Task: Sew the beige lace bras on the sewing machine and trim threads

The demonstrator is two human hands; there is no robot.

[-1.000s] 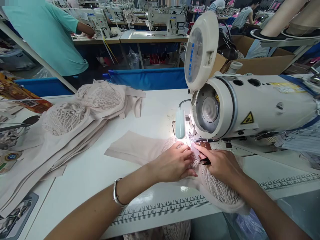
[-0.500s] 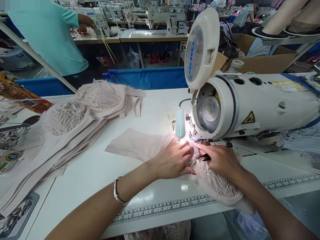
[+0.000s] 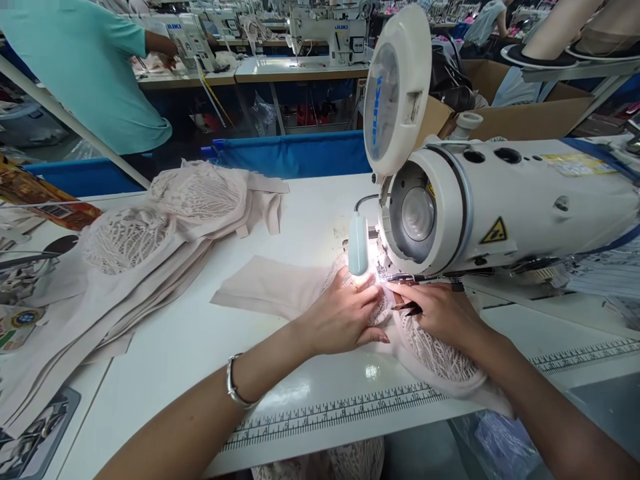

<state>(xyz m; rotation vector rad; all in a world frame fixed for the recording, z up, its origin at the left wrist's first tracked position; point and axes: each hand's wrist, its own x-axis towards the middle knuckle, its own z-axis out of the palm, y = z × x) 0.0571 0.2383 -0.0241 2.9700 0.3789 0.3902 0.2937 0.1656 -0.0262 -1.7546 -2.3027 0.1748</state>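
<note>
A pale pink lace bra [image 3: 440,353] lies under the head of a sewing machine [image 3: 500,207], one cup toward me and a plain fabric wing [image 3: 270,287] stretching left. My left hand [image 3: 345,313] rests on the lace left of the needle area, fingers laid forward and thumb apart. On the other side, my right hand [image 3: 445,310] has its index finger extended onto the fabric near the needle. Its other fingers curl round a small dark pointed tool [image 3: 413,308], mostly hidden; its exact kind does not show. Bright light and the fingers obscure the needle.
A stack of similar bras [image 3: 130,233] lies at left. A lamp [image 3: 358,243] hangs close above my left fingers. A printed ruler [image 3: 340,413] runs along the front edge. Metal parts fill a tray [image 3: 45,427] at lower left. A person [image 3: 85,73] sits beyond.
The view has shifted slightly. Both hands stay at the needle area on the lace, and the dark tool's tip shows a little differently under my right hand.
</note>
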